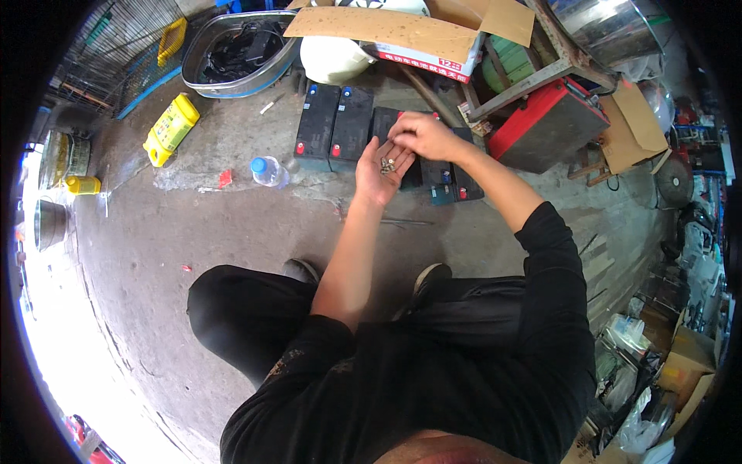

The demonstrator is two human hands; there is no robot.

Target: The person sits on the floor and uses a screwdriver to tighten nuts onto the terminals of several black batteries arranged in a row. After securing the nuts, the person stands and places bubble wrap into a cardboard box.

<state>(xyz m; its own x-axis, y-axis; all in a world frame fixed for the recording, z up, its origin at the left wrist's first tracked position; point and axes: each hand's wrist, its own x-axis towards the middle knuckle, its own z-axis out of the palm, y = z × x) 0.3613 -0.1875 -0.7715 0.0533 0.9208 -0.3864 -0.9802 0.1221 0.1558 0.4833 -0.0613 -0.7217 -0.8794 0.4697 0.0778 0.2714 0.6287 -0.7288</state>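
Observation:
My left hand (373, 181) is turned palm up and cupped around several small metal fasteners (388, 165), too small to tell as screws or nuts. Above its fingertips, the fingers of my right hand (423, 135) are pinched together; whatever they hold, if anything, is hidden. Beneath both hands stands a row of black batteries with red and blue terminals. Two of them, a left one (315, 124) and its neighbour (352, 124), show plainly; my hands and right forearm partly cover the others, including the rightmost battery (466, 182).
A water bottle (269, 173) with a blue cap and a yellow jug (171, 130) are left of the batteries. Behind are a metal tub (202, 83) with black plastic, and an open carton (379, 25). A red-edged black case (545, 127) leans at right. A thin rod (406, 222) lies before the batteries.

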